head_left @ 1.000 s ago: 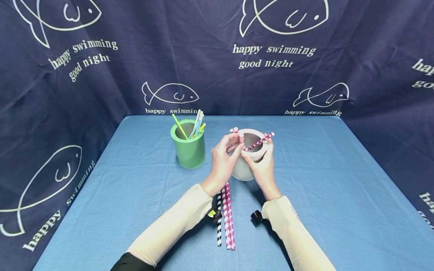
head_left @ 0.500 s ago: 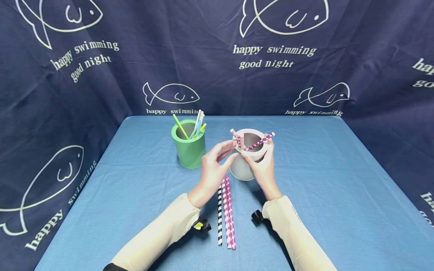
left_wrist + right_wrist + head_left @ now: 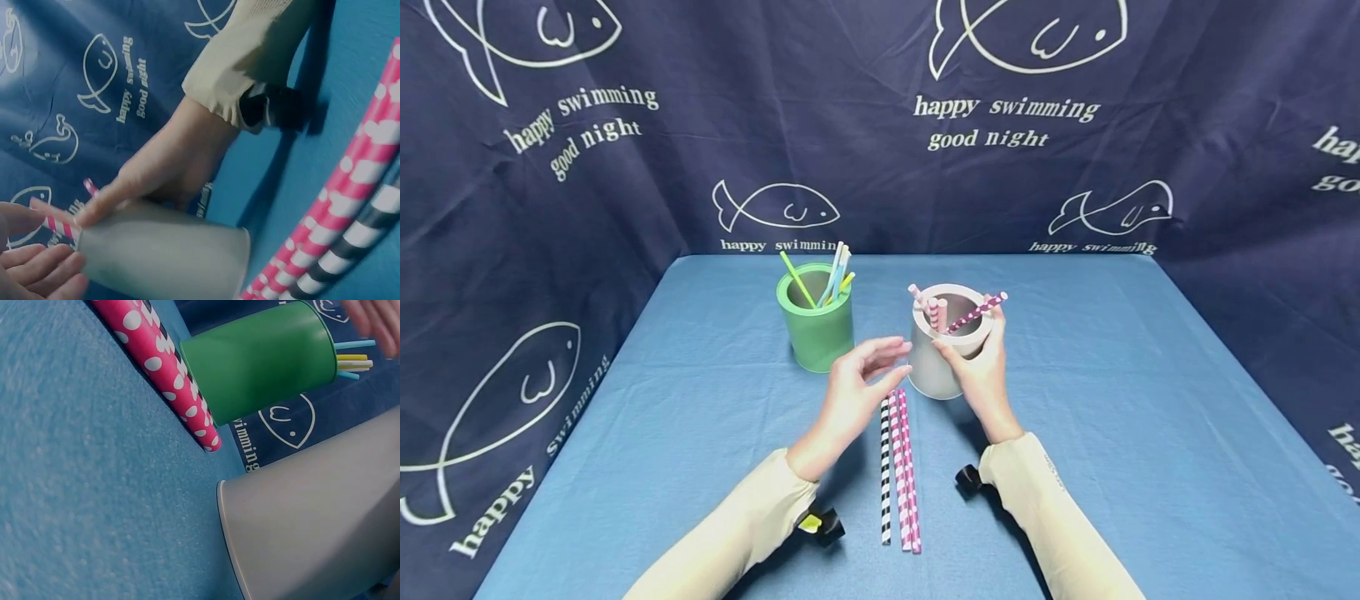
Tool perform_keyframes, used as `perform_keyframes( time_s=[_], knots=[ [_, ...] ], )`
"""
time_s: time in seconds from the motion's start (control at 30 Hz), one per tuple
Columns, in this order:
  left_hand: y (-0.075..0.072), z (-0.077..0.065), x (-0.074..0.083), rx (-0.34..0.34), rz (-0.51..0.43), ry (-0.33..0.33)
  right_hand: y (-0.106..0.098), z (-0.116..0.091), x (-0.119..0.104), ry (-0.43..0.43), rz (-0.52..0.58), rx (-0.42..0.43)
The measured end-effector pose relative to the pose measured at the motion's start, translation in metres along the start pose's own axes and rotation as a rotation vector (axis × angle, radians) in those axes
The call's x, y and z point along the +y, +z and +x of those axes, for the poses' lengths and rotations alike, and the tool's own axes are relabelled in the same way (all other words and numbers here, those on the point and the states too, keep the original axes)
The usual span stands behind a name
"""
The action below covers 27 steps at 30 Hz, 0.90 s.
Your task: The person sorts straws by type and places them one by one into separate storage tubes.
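A light grey container (image 3: 931, 371) stands on the blue cloth, holding several pink straws (image 3: 942, 315) and a dark magenta polka-dot straw (image 3: 977, 313) that leans to the right. My right hand (image 3: 985, 377) grips its rim from the right, thumb in front and fingers behind. Just left of the container is my left hand (image 3: 852, 390), thumb apart from the loosely bent fingers and nothing between them. Below that hand lie a black-and-white striped straw (image 3: 885, 475) and pink-and-white straws (image 3: 903, 492), side by side and pointing away from me.
A green container (image 3: 820, 342) with green, blue, white and yellow straws (image 3: 837, 279) stands left of the grey one. Behind the table hangs a dark blue curtain (image 3: 880, 108) with fish drawings. Each wrist carries a small black camera (image 3: 967, 481).
My left hand has let go of a pink straw inside the grey container and drawn back left and toward me. The right hand stays on the container.
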<state>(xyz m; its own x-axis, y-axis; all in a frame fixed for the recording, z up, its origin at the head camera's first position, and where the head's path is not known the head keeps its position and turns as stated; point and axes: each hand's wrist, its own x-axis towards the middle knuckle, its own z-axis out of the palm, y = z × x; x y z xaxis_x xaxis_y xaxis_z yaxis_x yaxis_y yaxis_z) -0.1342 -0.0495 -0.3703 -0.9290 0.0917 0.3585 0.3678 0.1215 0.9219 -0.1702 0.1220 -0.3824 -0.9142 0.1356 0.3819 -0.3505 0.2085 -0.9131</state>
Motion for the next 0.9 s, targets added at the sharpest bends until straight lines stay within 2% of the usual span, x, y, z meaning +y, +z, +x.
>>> perform_keyframes(
  time_s=[0.33, 0.47, 0.6, 0.77, 0.9],
  knots=[
    [-0.016, 0.001, -0.022, -0.144, 0.121, -0.302, 0.001, 0.000, 0.000, -0.010, -0.006, 0.008],
    [-0.020, 0.002, -0.034, -0.219, 0.134, -0.413, 0.001, 0.000, 0.000, -0.016, -0.010, 0.015],
    [-0.023, 0.003, -0.044, -0.276, 0.141, -0.488, 0.001, 0.000, 0.000, -0.016, -0.015, 0.015],
    [-0.023, 0.004, -0.054, -0.313, 0.159, -0.551, 0.000, -0.001, 0.000, -0.010, -0.013, 0.012],
    [-0.023, 0.005, -0.059, -0.347, 0.209, -0.592, 0.000, -0.001, 0.001, -0.008, -0.017, 0.009]
  ],
)
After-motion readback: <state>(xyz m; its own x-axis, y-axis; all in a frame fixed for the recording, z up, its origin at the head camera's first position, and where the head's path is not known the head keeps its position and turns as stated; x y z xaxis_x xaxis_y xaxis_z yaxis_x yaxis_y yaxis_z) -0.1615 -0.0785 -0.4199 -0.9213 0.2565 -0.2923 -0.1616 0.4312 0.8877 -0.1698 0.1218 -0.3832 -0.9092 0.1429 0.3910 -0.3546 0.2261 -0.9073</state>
